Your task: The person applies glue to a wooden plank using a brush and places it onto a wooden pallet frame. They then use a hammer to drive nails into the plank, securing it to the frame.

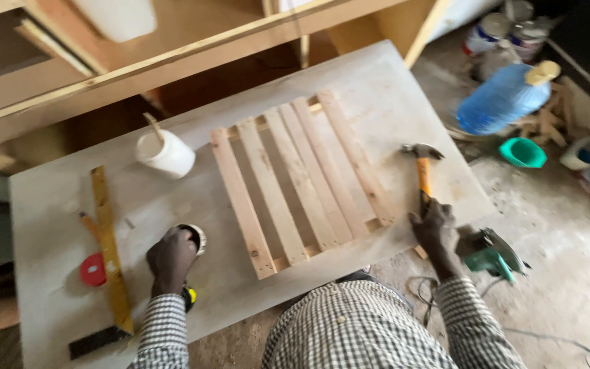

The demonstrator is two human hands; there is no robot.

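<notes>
Right hand (436, 229) grips the yellow-handled claw hammer (423, 166) at right of frame, its handle running up-frame beside the pale slatted wooden panel (300, 179) on the table (49, 205) (left hand (171, 258) cups a small round tin (196, 236)).

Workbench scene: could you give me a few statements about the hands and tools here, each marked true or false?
1. The right hand holds a hammer. True.
2. The left hand holds a saw. False: it rests on a small round tin.
3. The slatted wooden frame lies flat on the table. True.
4. The blue bottle stands on the table. False: it lies on the floor.
</notes>
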